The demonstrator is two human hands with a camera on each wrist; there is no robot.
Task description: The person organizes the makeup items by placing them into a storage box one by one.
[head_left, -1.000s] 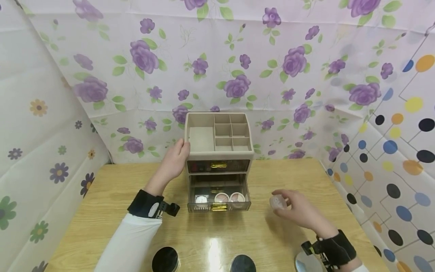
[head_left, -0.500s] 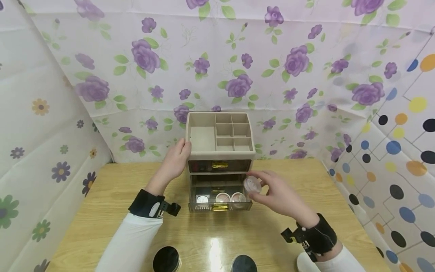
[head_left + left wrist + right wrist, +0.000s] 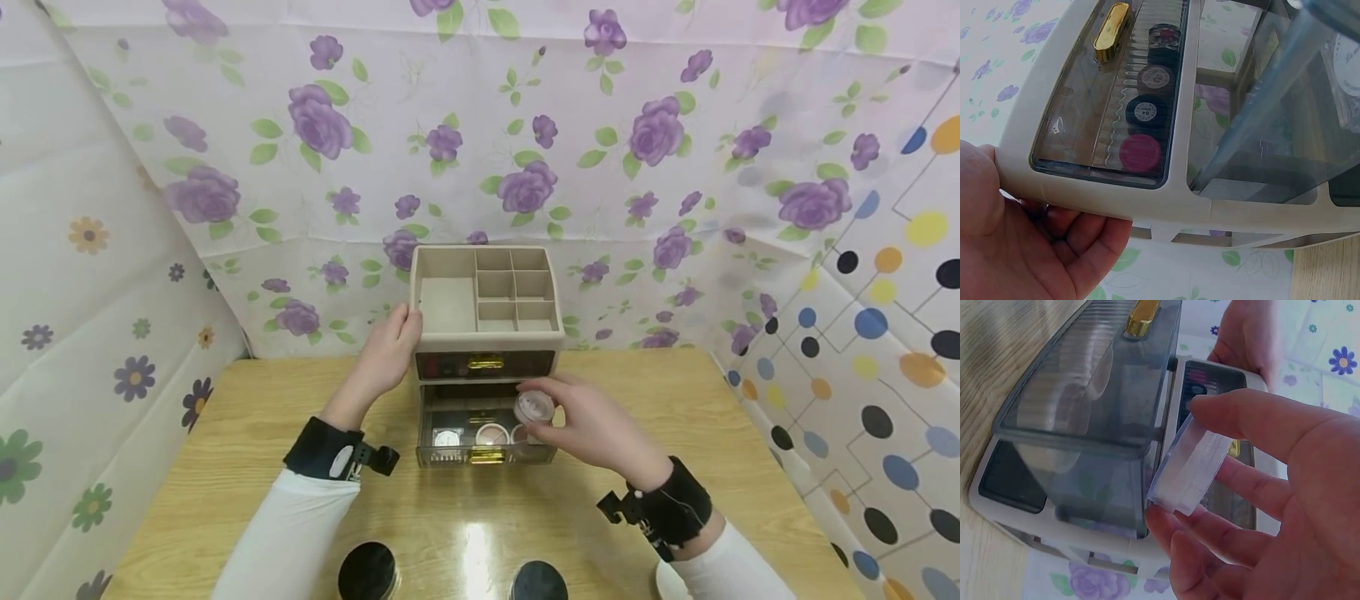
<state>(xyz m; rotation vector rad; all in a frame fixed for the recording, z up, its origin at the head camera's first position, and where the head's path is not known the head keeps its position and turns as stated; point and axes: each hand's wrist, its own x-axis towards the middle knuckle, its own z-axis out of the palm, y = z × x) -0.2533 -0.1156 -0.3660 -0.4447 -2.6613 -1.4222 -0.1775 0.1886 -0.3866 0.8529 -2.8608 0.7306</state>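
A cream cosmetic organizer (image 3: 487, 342) with smoky clear drawers stands at the table's back. My left hand (image 3: 382, 350) grips its left side, fingers curled at the frame edge in the left wrist view. The lower drawer (image 3: 433, 456) is pulled out, holding a square compact (image 3: 447, 438) and a round pan (image 3: 492, 434); another round pan is partly covered. Above the drawer's right part, my right hand (image 3: 600, 421) pinches a small clear round case (image 3: 535, 407) between thumb and fingers. The right wrist view shows this case (image 3: 1191, 469) tilted beside the drawer wall.
Two black-lidded jars (image 3: 367, 572) stand at the table's near edge. A white rounded object (image 3: 670, 581) is partly hidden by the right forearm. The closed upper drawer holds several round pots, one pink (image 3: 1140, 153). Patterned cloth (image 3: 525, 125) hangs behind the table (image 3: 285, 400).
My right hand has carried the clear round case leftward from the table's right side to above the open drawer. The left hand has stayed on the organizer.
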